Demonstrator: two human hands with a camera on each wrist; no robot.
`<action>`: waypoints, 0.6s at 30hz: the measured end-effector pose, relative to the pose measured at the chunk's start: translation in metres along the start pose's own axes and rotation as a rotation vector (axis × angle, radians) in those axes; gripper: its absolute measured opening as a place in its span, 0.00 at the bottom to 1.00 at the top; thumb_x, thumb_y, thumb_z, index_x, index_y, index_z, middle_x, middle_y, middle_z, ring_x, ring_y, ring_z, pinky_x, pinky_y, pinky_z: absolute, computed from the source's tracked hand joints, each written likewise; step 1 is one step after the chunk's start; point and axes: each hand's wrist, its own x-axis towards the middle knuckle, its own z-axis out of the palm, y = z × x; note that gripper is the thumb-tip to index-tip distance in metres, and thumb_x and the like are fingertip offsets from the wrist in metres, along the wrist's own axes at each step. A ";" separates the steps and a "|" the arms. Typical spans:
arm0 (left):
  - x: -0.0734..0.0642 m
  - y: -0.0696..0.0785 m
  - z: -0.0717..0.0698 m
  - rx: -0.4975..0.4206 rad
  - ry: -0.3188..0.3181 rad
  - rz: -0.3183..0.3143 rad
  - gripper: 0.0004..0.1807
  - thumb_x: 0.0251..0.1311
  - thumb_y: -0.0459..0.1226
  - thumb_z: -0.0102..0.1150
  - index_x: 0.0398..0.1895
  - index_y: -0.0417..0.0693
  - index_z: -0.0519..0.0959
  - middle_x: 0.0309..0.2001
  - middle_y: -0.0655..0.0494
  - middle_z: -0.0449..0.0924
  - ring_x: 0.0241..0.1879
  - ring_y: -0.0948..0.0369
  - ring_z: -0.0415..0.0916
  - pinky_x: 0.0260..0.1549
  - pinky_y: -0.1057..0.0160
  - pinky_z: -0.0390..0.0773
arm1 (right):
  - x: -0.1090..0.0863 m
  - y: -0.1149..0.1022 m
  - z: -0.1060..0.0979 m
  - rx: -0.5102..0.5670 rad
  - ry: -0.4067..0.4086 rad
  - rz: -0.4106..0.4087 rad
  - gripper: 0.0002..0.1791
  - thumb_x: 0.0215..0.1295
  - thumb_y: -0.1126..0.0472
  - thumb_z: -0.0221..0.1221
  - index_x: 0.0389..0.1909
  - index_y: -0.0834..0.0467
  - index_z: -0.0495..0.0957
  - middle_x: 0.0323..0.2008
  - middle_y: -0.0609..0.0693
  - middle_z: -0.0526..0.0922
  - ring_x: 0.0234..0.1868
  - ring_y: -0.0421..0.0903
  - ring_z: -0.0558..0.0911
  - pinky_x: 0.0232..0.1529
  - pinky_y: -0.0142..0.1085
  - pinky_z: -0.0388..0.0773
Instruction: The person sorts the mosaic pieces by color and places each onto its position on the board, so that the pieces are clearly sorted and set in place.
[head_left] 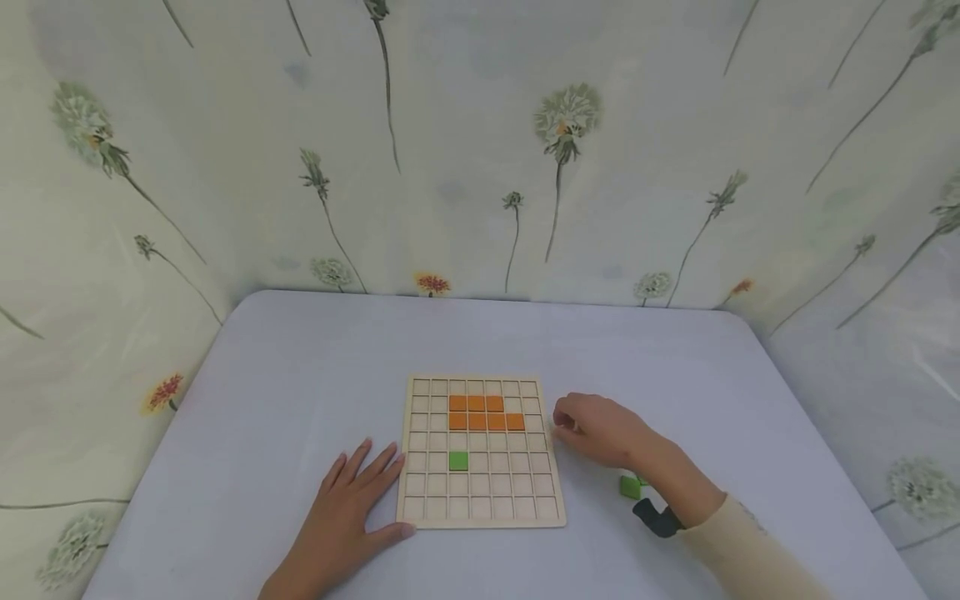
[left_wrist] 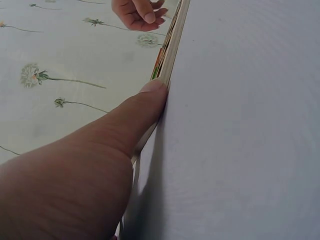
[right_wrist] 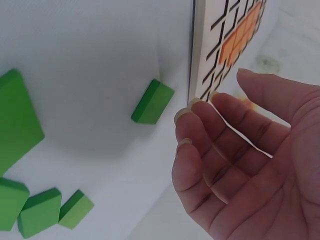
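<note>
A square light wooden grid board (head_left: 480, 524) lies on the white table. Orange square tiles (head_left: 476, 422) fill two rows in its upper part, and a single green tile (head_left: 458, 461) sits in a cell lower down. My left hand (head_left: 341, 512) rests spread on the table, its fingertips and thumb at the board's left edge. Just off the right edge, my right hand (head_left: 596, 427) hovers with loosely bent fingers and nothing between them, as the right wrist view shows. A loose green tile (right_wrist: 153, 102) lies on the table close to those fingertips.
More green tiles (right_wrist: 40, 212) lie scattered farther from the board, partly hidden by the right forearm in the head view. A dark wrist strap (head_left: 658, 520) hangs under that forearm. Behind the table rises a cloth backdrop (head_left: 457, 150) with dandelion prints.
</note>
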 end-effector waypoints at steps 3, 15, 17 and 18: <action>-0.001 0.000 0.000 0.003 0.003 -0.001 0.54 0.52 0.67 0.71 0.81 0.61 0.65 0.81 0.65 0.57 0.83 0.53 0.41 0.79 0.42 0.41 | -0.003 0.005 -0.003 0.001 -0.006 0.007 0.05 0.71 0.55 0.66 0.42 0.52 0.82 0.36 0.41 0.80 0.36 0.41 0.76 0.40 0.39 0.80; 0.000 0.001 -0.001 0.007 0.001 -0.010 0.54 0.51 0.67 0.72 0.81 0.61 0.65 0.81 0.66 0.57 0.83 0.53 0.42 0.79 0.42 0.41 | -0.010 0.011 -0.008 -0.002 -0.048 0.063 0.12 0.66 0.61 0.70 0.48 0.56 0.82 0.40 0.46 0.81 0.39 0.44 0.78 0.44 0.42 0.82; -0.001 0.001 -0.001 0.001 0.001 -0.012 0.54 0.51 0.67 0.72 0.81 0.62 0.64 0.81 0.66 0.57 0.83 0.53 0.41 0.79 0.42 0.41 | -0.011 0.012 -0.007 -0.004 -0.055 0.071 0.13 0.65 0.60 0.71 0.48 0.56 0.82 0.40 0.46 0.81 0.40 0.44 0.78 0.44 0.43 0.82; 0.000 0.001 -0.001 -0.001 0.001 -0.012 0.54 0.51 0.67 0.72 0.81 0.62 0.64 0.81 0.66 0.57 0.83 0.53 0.41 0.79 0.42 0.41 | -0.011 0.012 -0.007 -0.006 -0.058 0.074 0.13 0.65 0.60 0.71 0.49 0.56 0.83 0.40 0.46 0.81 0.40 0.44 0.78 0.44 0.43 0.82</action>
